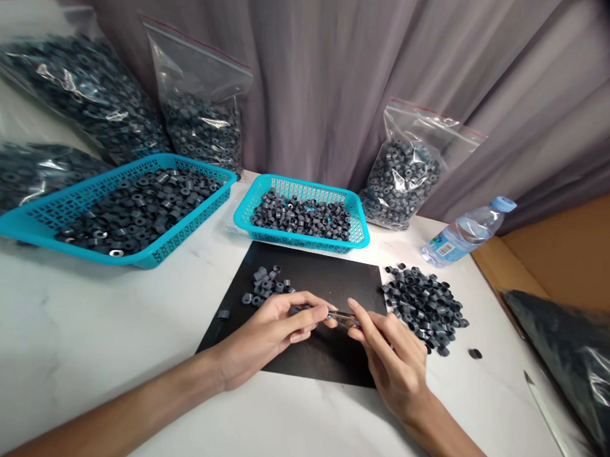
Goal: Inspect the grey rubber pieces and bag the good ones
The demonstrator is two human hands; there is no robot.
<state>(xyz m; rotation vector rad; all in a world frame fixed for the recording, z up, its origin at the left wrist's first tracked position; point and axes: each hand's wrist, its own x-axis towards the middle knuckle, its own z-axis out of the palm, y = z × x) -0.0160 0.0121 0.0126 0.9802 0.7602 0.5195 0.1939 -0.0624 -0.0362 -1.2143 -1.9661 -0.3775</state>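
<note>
My left hand point(286, 321) is closed, thumb and fingers pinching a small dark grey piece that the fingertips mostly hide. Opposite it, my right hand point(393, 355) grips a slim shiny metal tool point(342, 316), whose tip meets the left fingertips; its exact kind is unclear. Both hands are over a black mat point(320, 356). Just beyond my left hand lies a small group of dark grey ring-shaped pieces point(263, 284). A larger heap of similar dark pieces point(422, 302) is beside my right hand, partly off the mat's right edge.
Two blue plastic baskets point(148, 258) point(304, 240) hold many grey rings. Zip bags of rings point(203, 125) point(404, 175) stand along the curtain point(315, 75). A water bottle point(465, 234) is at right, near a cardboard box point(574, 244) and a pointed white strip point(548, 420).
</note>
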